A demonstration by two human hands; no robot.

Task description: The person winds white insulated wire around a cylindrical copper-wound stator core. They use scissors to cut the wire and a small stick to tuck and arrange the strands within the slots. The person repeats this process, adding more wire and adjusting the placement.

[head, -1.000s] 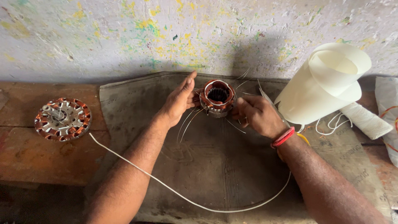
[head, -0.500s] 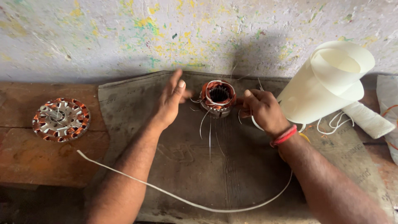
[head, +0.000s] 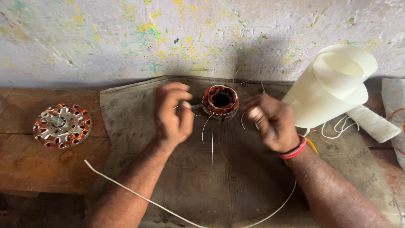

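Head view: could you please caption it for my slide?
Two bare hands, left hand and right hand, flank a copper-wound stator on a brown mat.

No screens, signs or labels appear in this view. The nearest thing to packaging is a grey sack-like mat (head: 190,185) spread flat across the desk (head: 29,164), its surface carrying faint dark printed markings at the right side, too blurred to make out. At the far right edge, a white bag or wrapper (head: 395,114) with thin red and orange lines lies partly out of view, against the paint-flecked wall (head: 126,38).
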